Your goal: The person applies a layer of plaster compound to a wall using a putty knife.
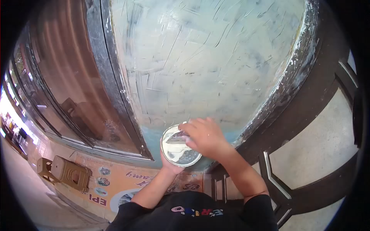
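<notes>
My left hand (pixel 169 164) grips a round tub (pixel 185 165) from below and the left side, its fingers mostly hidden behind it. Creamy white putty (pixel 172 149) coats the inside of the tub, with a grey patch showing at the lower right. My right hand (pixel 206 136) is closed over the tub's upper right, holding a flat putty knife (pixel 176 139) whose blade lies across the opening. Its handle is hidden by my fingers. Just beyond the tub stands a wall panel (pixel 200 77) smeared with pale filler and streaked with ridges.
A window with a dark frame (pixel 125 115) and brown curtain (pixel 73 57) is on the left. Dark wooden door panelling (pixel 308 146) curves along the right. On the floor, a printed banner (pixel 127 175) lies near a brown plastic stool (pixel 71 173).
</notes>
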Motion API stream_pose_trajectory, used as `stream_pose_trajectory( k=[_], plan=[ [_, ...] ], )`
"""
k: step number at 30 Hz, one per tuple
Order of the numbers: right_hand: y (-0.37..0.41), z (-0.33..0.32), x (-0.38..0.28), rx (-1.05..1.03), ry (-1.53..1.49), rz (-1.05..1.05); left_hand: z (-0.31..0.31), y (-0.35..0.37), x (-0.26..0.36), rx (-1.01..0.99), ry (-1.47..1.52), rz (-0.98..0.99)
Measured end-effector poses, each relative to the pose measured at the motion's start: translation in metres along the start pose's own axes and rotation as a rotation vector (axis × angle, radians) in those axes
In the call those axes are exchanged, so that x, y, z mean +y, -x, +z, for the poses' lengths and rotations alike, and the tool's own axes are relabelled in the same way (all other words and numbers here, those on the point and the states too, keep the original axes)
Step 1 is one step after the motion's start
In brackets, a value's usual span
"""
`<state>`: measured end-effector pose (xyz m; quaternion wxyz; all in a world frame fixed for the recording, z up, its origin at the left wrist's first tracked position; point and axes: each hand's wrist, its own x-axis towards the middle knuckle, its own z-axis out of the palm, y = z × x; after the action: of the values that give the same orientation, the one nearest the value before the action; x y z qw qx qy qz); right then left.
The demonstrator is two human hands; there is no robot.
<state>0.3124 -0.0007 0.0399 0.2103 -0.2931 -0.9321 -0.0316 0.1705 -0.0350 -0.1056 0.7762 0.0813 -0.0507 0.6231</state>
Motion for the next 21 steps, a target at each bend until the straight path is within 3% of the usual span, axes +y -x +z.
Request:
stream_pose_trajectory(
  k=[3, 9, 11, 13, 21],
  plan=[
    [0.011, 0.014, 0.01, 0.039, -0.035, -0.074, -0.01, -0.005, -0.006, 0.084, -0.059, 0.047],
    [0.031, -0.001, 0.032, 0.196, -0.307, -0.106, 0.002, -0.013, -0.01, -0.01, -0.044, 0.154],
    [0.039, 0.005, 0.04, 0.25, -0.289, -0.171, 0.008, -0.015, -0.012, 0.004, -0.052, 0.203],
    [0.047, -0.002, 0.041, 0.403, -0.119, -0.251, 0.015, -0.019, -0.016, -0.123, -0.046, 0.229],
    [0.064, -0.005, 0.061, 0.623, 0.094, -0.357, 0.044, -0.028, -0.028, -0.09, -0.052, 0.323]
  ],
)
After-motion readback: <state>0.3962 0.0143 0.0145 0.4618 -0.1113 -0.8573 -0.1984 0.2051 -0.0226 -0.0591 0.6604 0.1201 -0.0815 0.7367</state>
